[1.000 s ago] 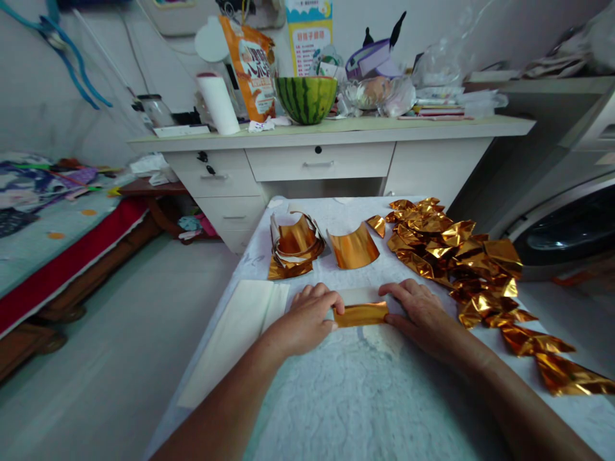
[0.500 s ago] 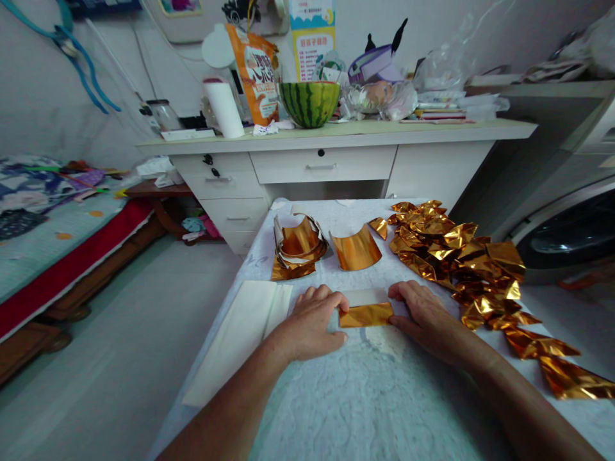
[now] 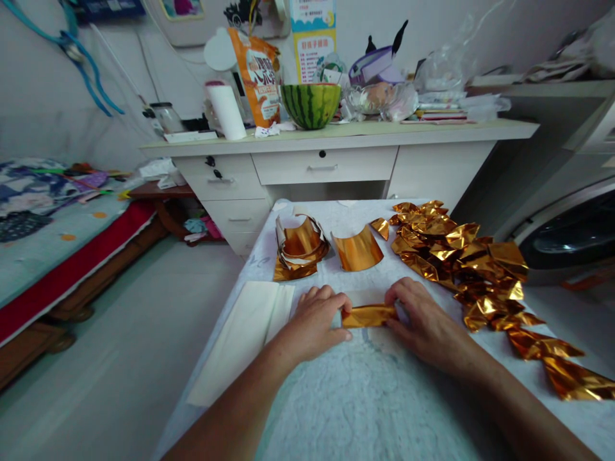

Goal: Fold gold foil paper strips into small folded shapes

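1. White patterned cloth (image 3: 350,410) under everything, soft and slightly uneven; likely poor backing for a crisp crease.
2. Heaped along the right side, crumpled gold foil pieces (image 3: 444,237); easily scattered or flattened by a stray right forearm.
3. Flat by the left forearm, white sheets (image 3: 235,339); possible dragging or creasing from a sleeveless sweep of the arm.
4. Beyond the left hand (image 3: 314,323), curled foil stack (image 3: 300,240); springy-looking, so perhaps prone to rolling.
5. Just right of that stack, single curved foil sheet (image 3: 359,248).
6. Between both hands, low on the cloth, gold foil strip (image 3: 369,315). Left forefinger at one end, thumb just off the near edge, without a clear pinch; other end grasped between fingers and thumb of the right hand (image 3: 423,317). Main danger: skewed fold or spring-back, from uneven pressure at the two ends.
7. Near the heap, small foil wedge (image 3: 380,227).
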`<state>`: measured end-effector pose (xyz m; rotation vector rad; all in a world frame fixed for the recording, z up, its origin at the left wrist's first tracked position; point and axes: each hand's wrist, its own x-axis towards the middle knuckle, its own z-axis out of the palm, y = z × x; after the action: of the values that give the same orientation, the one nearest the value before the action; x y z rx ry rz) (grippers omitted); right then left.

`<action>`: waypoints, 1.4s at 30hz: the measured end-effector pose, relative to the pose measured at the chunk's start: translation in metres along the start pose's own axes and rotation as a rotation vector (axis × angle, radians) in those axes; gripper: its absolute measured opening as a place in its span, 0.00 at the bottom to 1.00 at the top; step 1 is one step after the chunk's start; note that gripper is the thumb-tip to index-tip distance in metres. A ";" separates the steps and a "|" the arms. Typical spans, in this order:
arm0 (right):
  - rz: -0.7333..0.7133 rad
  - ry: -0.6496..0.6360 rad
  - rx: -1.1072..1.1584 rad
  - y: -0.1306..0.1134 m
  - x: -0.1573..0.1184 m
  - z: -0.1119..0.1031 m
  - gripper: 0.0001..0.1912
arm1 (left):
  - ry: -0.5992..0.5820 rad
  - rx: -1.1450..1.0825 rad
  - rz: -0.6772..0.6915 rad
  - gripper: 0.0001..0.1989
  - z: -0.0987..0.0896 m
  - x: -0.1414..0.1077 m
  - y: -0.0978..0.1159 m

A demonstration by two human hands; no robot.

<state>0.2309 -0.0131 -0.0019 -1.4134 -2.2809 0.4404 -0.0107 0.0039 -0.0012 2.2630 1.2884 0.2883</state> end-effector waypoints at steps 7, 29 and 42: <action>-0.046 -0.082 -0.023 -0.012 0.005 0.008 0.03 | 0.100 0.024 0.039 0.13 0.002 0.002 0.005; -0.094 0.013 -0.135 -0.004 0.007 0.018 0.08 | 0.146 0.454 0.232 0.10 -0.003 0.003 0.004; -0.153 0.042 -0.224 -0.019 0.005 0.024 0.06 | 0.192 0.076 0.231 0.14 0.002 0.002 0.016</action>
<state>0.2024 -0.0184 -0.0122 -1.3219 -2.4429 0.1091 0.0031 -0.0022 0.0055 2.5030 1.1448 0.5593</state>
